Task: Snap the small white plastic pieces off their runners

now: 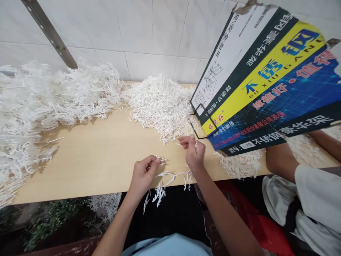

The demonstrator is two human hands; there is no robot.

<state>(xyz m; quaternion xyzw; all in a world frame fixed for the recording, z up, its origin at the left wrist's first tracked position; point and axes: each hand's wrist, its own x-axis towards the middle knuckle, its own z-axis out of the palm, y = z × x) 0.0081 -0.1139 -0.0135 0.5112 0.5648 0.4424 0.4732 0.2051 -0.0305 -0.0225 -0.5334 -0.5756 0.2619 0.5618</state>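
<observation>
My left hand (pixel 144 174) is closed in a pinch on a white plastic twig, whose small forked tips (pixel 162 160) stick out past the thumb. Below and between my hands, a longer branched white plastic sprig (pixel 170 177) hangs over the front edge of the table; whether it joins the pinched twig I cannot tell. My right hand (pixel 195 154) is raised a little farther right with fingers curled. A small bit of white twig (pixel 196 145) shows against it, and the fingertips point toward the heap of small white pieces (pixel 160 103).
A large pile of branched white sprigs (pixel 66 92) covers the left of the wooden table (pixel 93 156). At right, a printed cardboard sheet (pixel 263 81) leans by a black wire frame (pixel 204 137). More white pieces (pixel 241 163) lie below it. Another person's arm (pixel 281 156) is beyond.
</observation>
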